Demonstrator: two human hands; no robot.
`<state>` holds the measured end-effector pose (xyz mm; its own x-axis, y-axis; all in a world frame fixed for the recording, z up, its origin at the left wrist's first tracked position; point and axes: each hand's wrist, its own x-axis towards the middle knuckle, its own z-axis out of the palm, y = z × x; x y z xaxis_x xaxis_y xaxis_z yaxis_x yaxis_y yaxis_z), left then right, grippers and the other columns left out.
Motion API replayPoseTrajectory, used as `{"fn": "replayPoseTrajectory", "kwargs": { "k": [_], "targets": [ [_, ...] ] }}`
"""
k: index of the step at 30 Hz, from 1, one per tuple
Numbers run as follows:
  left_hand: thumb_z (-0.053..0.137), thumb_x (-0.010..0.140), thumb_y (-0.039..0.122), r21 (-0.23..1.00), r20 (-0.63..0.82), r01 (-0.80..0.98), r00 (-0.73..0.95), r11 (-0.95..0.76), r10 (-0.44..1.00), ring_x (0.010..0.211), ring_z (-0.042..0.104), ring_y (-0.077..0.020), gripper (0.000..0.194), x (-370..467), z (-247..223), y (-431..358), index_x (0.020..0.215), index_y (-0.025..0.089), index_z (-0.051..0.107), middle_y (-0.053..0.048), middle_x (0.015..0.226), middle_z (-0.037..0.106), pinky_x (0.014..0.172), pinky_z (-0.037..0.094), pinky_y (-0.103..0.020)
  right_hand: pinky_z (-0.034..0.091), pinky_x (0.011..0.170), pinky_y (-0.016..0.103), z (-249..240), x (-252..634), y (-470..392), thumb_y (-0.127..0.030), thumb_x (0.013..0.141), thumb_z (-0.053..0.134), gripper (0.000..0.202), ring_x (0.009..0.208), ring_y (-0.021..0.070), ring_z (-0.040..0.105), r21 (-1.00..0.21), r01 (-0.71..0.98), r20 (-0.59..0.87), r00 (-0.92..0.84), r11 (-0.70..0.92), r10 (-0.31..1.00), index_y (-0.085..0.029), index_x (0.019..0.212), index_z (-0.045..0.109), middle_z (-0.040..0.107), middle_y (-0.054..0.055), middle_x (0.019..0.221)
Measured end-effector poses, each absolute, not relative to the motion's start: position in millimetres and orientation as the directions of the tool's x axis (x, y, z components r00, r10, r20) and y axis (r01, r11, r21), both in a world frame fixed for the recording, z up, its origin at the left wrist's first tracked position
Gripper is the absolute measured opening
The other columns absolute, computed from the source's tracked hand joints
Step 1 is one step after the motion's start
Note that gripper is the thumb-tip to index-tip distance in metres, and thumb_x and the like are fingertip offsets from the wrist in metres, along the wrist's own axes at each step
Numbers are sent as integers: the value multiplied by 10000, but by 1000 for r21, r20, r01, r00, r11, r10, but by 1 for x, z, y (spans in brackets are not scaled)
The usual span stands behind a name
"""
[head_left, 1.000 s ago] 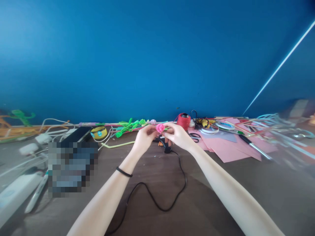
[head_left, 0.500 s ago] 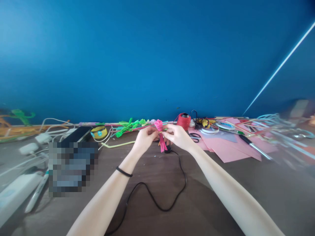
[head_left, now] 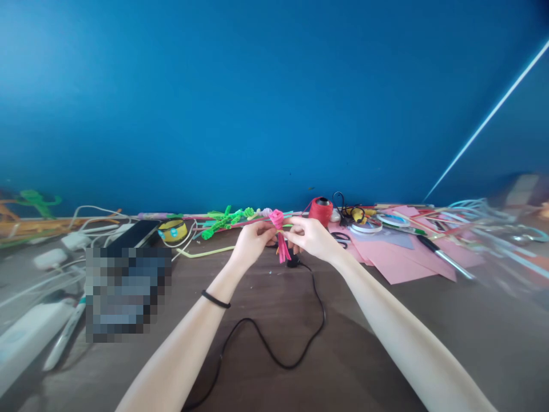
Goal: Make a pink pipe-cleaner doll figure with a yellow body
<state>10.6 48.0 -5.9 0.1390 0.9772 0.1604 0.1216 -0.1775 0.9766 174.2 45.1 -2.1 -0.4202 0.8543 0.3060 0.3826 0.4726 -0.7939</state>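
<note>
Between my hands is a pink ribbon flower (head_left: 277, 217), its rolled head on top and its loose tails hanging below. My left hand (head_left: 256, 239) is closed, thumb and fingers pinching the flower from the left just under the head. From the other side my right hand (head_left: 305, 233) pinches at the same spot, also closed. The exact grip of the fingertips is partly hidden. Behind and below the tails sits a black plug-like piece (head_left: 293, 259) with a black cable (head_left: 322, 320) curving over the table toward me.
A red thread spool (head_left: 321, 212) stands by the wall, with scissors (head_left: 341, 237) near it. Pink paper sheets (head_left: 398, 266), a pen (head_left: 446, 258) and ribbon rolls (head_left: 365, 226) lie right. Left are green pipe cleaners (head_left: 221, 222), a yellow tape roll (head_left: 173, 231) and a power strip (head_left: 34, 335).
Both hands stay in nearly the same place. The ribbon tails have shifted slightly and hang a little higher and more spread; the grip looks the same.
</note>
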Motion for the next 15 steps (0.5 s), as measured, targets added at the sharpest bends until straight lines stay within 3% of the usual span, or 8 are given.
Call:
{"fn": "replayPoseTrajectory", "kwargs": {
  "k": [8,15],
  "targets": [
    [565,694,214,951,176,230,153,-208,972,556,584,-130,164,9,-7,48,785,99,639,-26,613,634,611,487,-277,413,446,215,-3,175,46,-268,802,502,308,432,107,545,-789,376,315,-432,486,845,-133,1067,580,579,-2,560],
    [529,721,262,841,228,456,189,-291,955,566,584,-145,211,7,-7,46,813,121,657,-25,610,633,593,463,-261,370,521,221,-6,176,48,-230,791,499,244,476,93,475,-628,505,422,-420,593,804,-147,978,632,549,-14,561]
  ]
}}
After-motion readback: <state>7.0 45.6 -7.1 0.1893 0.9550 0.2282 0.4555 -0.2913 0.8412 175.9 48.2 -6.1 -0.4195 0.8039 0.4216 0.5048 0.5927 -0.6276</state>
